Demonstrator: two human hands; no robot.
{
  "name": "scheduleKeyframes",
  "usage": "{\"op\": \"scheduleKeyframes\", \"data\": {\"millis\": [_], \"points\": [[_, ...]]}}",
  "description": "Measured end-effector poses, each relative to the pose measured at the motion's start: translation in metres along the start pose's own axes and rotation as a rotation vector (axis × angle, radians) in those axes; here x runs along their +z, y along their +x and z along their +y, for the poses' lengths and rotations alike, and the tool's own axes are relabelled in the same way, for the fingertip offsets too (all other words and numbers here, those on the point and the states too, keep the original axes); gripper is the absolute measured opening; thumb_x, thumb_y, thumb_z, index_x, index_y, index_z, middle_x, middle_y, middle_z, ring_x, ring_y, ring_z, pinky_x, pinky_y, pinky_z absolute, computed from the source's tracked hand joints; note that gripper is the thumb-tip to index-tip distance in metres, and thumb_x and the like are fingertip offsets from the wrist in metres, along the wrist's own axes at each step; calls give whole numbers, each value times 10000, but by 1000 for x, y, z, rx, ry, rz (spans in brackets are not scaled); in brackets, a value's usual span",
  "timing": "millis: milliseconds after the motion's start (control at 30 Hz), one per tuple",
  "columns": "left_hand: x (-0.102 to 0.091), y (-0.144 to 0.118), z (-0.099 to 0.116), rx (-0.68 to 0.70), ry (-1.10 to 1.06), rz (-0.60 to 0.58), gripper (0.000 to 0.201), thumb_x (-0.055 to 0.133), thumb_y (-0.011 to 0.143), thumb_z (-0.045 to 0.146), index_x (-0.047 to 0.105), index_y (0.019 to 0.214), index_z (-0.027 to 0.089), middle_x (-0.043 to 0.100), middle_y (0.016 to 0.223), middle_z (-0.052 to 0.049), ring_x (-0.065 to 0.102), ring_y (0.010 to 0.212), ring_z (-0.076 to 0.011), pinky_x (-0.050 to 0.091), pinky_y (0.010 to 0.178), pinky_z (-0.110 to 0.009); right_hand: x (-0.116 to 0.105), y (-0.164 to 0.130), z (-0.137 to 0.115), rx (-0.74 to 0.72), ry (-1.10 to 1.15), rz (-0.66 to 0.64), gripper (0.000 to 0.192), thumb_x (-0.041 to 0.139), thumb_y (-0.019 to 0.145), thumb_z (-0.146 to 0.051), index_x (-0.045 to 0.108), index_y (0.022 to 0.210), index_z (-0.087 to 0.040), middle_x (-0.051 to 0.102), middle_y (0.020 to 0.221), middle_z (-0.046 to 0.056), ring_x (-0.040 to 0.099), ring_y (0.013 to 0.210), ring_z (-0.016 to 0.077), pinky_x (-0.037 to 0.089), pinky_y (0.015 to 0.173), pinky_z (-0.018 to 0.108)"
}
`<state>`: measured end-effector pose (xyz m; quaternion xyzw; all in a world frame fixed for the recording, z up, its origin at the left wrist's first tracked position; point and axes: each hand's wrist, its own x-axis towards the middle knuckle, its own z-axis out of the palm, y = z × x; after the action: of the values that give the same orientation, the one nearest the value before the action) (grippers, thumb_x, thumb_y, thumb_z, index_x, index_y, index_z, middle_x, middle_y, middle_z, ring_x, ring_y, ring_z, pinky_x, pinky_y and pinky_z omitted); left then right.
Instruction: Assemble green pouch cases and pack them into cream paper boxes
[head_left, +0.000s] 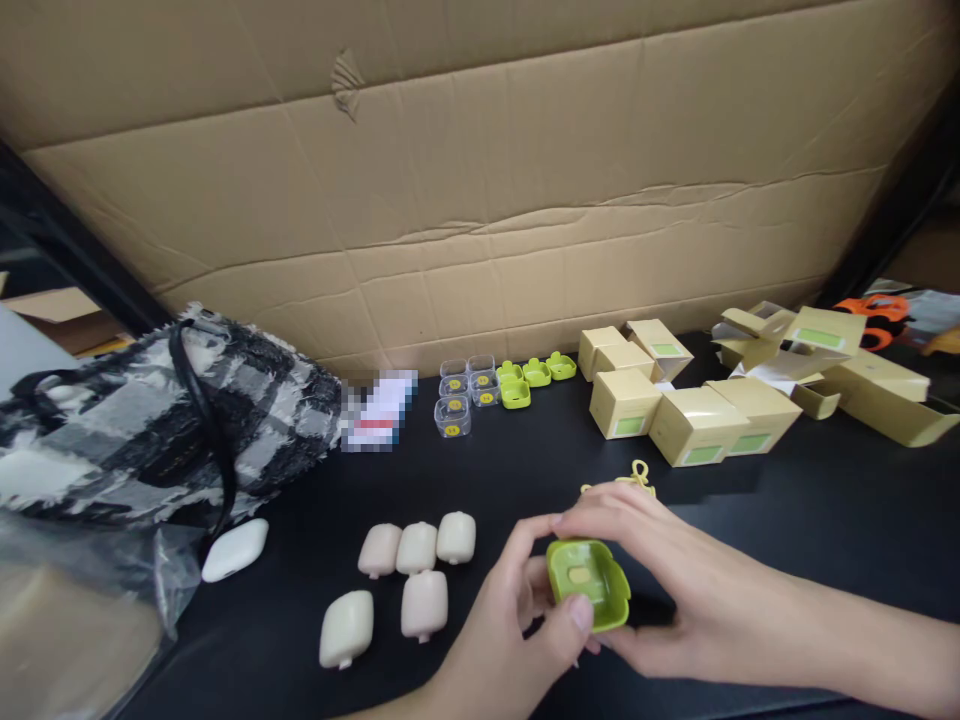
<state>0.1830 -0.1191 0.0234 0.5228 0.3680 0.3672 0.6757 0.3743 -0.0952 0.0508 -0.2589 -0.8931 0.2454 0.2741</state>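
Near the front of the black table, a small green plastic cup [611, 592] with a pale patch on its inner floor is tilted toward me. My left hand [517, 615] is closed on it, its thumb over the near rim. From the far and right sides, my right hand [664, 560] also grips the cup. A pale yellow cord [639, 474] lies just beyond, partly hidden by that hand. To the left are several rounded-square cream and pinkish cases, among them a cream one [346, 628] and a pink one [424, 605], each with a small tab.
Clear cups [453, 415] with yellow stickers stand beside more green cups [515, 393] at the back. Closed cardboard boxes [694, 425] and opened ones [874, 385] sit right. Left are a checked bag [285, 420], white oval case [236, 549] and plastic bag [82, 630]. Cardboard [487, 180] walls the back.
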Motion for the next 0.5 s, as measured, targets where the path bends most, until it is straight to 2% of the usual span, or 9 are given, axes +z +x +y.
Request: {"op": "scheduleKeyframes", "data": {"millis": [133, 233, 300, 367, 433, 500], "points": [[3, 0, 0, -75, 7, 16, 528, 634, 766, 537, 483, 1086, 145, 574, 715, 4, 564, 566, -108, 419, 489, -208, -12, 8, -1, -29, -40, -175, 569, 684, 789, -196, 422, 1291, -246, 589, 1087, 53, 526, 1024, 192, 435, 887, 326], [3, 2, 3, -58, -69, -3, 536, 691, 714, 513, 480, 1039, 142, 597, 750, -11, 579, 581, -107, 470, 559, -244, -30, 20, -1, -84, 27, -287, 570, 687, 805, -295, 432, 1311, -226, 604, 1153, 67, 541, 1066, 204, 425, 923, 344], [3, 3, 5, -71, -75, 9, 463, 664, 736, 488, 494, 981, 134, 612, 725, -21, 568, 562, -99, 465, 564, -243, -39, 32, 1, -51, 116, -307, 639, 643, 845, -326, 331, 1395, -231, 575, 1250, 73, 522, 1149, 205, 420, 960, 347], [3, 2, 7, -102, -19, 9, 359, 605, 776, 451, 508, 908, 132, 606, 657, -16, 533, 513, -86, 421, 510, -216, -43, 49, 5, 7, 157, -248, 590, 559, 910, -309, 281, 1425, -236, 548, 1304, 66, 502, 1199, 179, 428, 969, 322], [4, 0, 9, -121, 44, -19, 258, 563, 800, 381, 507, 870, 140, 597, 638, -10, 496, 476, -71, 374, 464, -195, -40, 69, 9, -40, 100, -184, 433, 514, 939, -252, 406, 1356, -208, 561, 1288, 62, 501, 1198, 154, 416, 988, 292], [4, -2, 10, -116, 71, -25, 188, 537, 812, 309, 485, 904, 154, 582, 646, 11, 472, 457, -59, 351, 445, -185, -31, 88, 13, -195, -21, -257, 328, 525, 923, -169, 537, 1250, -154, 586, 1256, 78, 499, 1191, 160, 380, 1027, 291]]}}
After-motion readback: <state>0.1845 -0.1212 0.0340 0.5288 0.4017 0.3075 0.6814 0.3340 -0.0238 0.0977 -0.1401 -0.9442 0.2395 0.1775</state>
